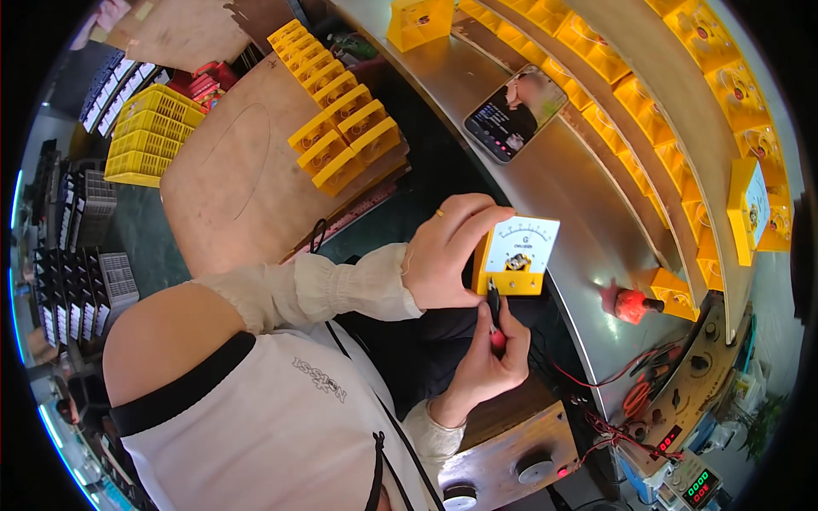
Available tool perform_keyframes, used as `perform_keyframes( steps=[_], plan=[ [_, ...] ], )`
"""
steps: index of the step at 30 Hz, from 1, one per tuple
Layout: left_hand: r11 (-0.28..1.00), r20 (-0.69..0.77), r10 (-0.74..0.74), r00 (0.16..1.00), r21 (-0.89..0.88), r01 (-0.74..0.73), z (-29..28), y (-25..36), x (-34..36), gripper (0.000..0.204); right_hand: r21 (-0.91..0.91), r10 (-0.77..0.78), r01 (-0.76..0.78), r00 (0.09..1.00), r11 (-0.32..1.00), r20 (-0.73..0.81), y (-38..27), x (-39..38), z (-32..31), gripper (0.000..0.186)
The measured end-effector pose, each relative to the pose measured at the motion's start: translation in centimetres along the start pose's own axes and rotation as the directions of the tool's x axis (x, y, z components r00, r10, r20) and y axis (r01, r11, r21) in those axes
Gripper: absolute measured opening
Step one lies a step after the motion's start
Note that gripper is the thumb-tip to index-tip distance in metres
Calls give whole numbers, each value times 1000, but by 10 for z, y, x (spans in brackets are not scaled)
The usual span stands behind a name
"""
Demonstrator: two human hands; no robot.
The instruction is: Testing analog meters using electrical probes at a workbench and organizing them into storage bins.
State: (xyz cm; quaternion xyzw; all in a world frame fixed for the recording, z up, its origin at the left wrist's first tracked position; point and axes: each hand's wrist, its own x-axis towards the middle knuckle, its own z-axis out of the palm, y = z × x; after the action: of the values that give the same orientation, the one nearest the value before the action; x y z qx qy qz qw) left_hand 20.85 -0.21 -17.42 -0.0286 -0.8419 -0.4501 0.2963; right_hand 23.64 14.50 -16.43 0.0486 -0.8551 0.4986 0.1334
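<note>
Yellow panel meter [517, 255], white dial face with curved scale, upright and tilted slightly, gripped by the left hand [447, 251] at the bench edge. Thin black probe with red grip [495, 319] held by the right hand [487, 362], tip touching the meter's lower front.

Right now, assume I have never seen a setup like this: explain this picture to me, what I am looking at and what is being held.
There is no machine here: a person works with two bare hands, and one wide fisheye camera on their head looks down, so straight edges bend near the rim. The left hand grips a small yellow panel meter with a white dial face. The right hand holds a thin red-handled tool whose dark tip points up at the meter's lower edge. In front curves a metal workbench. On it lie a smartphone with a lit screen and a red-handled tool, with rows of yellow meter housings behind. More yellow housings sit on a wooden board to the left.
</note>
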Motion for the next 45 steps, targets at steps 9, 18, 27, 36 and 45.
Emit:
perform_keyframes(
  steps=[9, 18, 27, 36, 45],
  plan=[
    [878, -342, 118, 932, 474, 62, -87, -64, 23, 86, 62, -148, 142, 983, 988, 107, 4, -2, 14, 18],
    [367, -286, -930, 230, -743, 561, -262, -213, -19, 62, -276, 207, -220, 975, 936, -76, 60, -11, -32, 21],
    [590, -399, -730, 555, 42, 806, -201, -199, -88, 68, -266, 152, -162, 987, 950, -56, 70, -14, -34, 20],
    [264, -350, -928, 125, -383, 885, -205, -240, -27, 68, -225, 201, -212, 977, 951, -74, 94, -34, -48, 19],
    [939, -292, 337, 895, 180, -295, -45, -38, 146, 50, -184, 154, -182, 975, 966, -157, 91, -17, -61, 20]
  ],
)
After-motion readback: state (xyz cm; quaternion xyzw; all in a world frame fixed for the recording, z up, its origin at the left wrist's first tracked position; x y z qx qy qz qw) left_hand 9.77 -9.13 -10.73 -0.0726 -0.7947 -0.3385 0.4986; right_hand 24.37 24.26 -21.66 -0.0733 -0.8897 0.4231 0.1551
